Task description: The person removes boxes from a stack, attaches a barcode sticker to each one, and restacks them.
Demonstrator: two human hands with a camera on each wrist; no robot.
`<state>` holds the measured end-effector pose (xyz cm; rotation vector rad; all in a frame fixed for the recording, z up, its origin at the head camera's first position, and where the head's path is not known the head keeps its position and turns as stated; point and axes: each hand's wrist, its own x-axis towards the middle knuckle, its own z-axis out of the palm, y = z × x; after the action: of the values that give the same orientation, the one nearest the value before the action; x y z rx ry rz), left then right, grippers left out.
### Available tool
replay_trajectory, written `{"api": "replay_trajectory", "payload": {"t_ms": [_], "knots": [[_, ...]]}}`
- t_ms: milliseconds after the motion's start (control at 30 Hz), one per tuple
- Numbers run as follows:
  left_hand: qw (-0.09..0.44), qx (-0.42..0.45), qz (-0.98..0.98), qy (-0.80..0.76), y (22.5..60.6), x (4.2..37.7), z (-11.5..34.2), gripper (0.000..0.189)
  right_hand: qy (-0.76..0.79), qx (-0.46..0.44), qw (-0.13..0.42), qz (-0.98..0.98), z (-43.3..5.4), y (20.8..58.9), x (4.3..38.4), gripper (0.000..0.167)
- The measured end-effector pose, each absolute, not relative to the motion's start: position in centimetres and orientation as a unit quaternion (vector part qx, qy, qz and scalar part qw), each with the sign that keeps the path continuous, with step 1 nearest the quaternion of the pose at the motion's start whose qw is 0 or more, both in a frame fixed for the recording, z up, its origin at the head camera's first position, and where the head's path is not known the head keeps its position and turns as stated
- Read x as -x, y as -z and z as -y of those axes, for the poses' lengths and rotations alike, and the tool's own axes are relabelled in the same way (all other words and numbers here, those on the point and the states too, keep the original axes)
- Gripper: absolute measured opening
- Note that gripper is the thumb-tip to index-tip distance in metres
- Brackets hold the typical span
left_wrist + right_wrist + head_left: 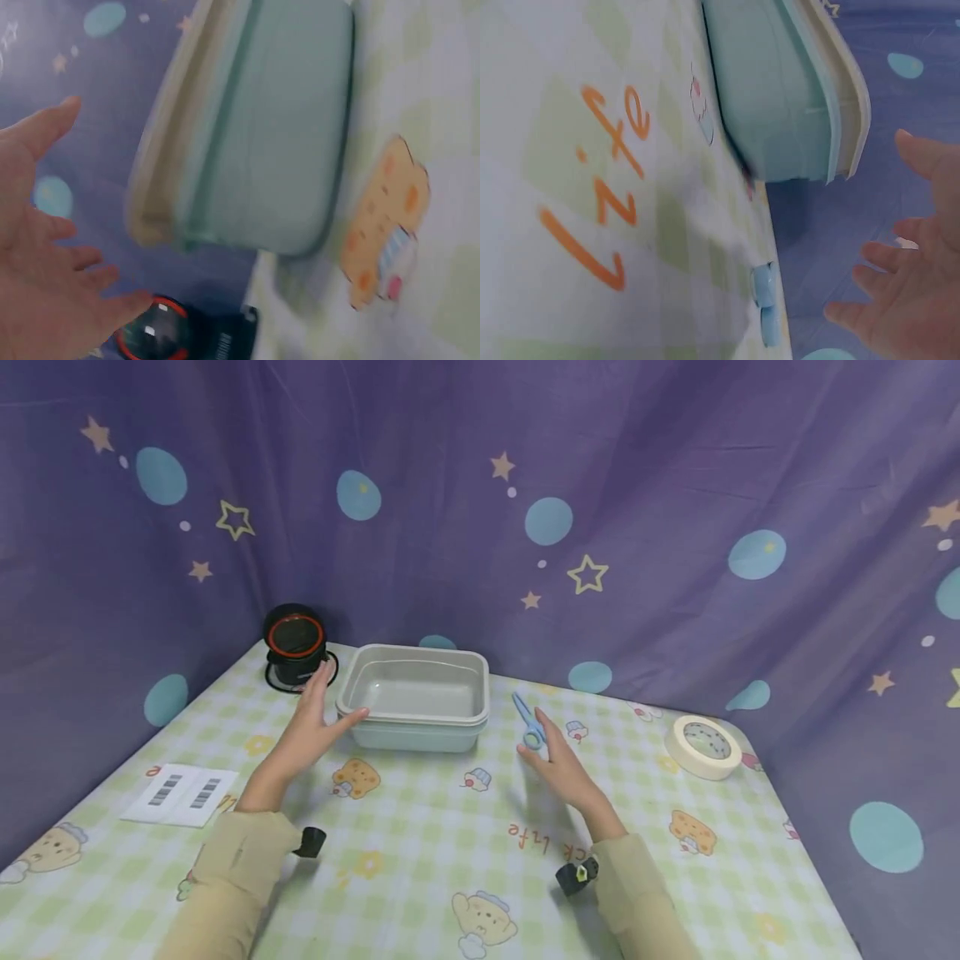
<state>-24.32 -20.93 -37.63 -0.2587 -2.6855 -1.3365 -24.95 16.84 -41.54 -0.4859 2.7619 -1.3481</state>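
Two nested plastic bins, a grey one (412, 685) inside a pale green one (416, 739), stand at the back middle of the table. My left hand (306, 735) hovers at the bins' left side, thumb spread toward the front left corner. Its fingers are extended and hold nothing, as the left wrist view also shows. To the right of the bins, my right hand (558, 764) is held in the air with its fingers spread. Just beyond it lies a pair of light blue scissors (529, 723), partly hidden by the fingers in the head view.
A black round device with an orange ring (295, 639) sits in the back left corner. At left lies a white paper with two barcodes (180, 795). A roll of cream tape (702, 747) rests at right. A purple curtain (450, 527) hangs behind the table.
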Motion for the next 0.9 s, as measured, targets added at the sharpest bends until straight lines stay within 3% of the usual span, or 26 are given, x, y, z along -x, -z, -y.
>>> {"api": "replay_trajectory", "payload": {"t_ms": [133, 267, 533, 900], "knots": [[-0.014, 0.058, 0.865, 0.498, 39.0, 25.7, 22.0, 0.102, 0.441, 0.132, 0.019, -0.887, -17.4, 41.7, 26.7, 0.072], [-0.048, 0.066, 0.854, 0.513, 40.5, 26.8, 22.5, 0.098, 0.461, 0.124, 0.033, -0.878, -18.0, 41.9, 28.3, 0.069], [-0.028, 0.109, 0.833, 0.542, 42.2, 28.0, 22.5, 0.088, 0.512, 0.158, 0.048, -0.843, -16.4, 41.5, 29.1, 0.062], [-0.013, 0.113, 0.844, 0.525, 42.4, 27.6, 22.0, 0.082, 0.524, 0.220, 0.062, -0.821, -13.2, 40.6, 27.9, 0.057]]}}
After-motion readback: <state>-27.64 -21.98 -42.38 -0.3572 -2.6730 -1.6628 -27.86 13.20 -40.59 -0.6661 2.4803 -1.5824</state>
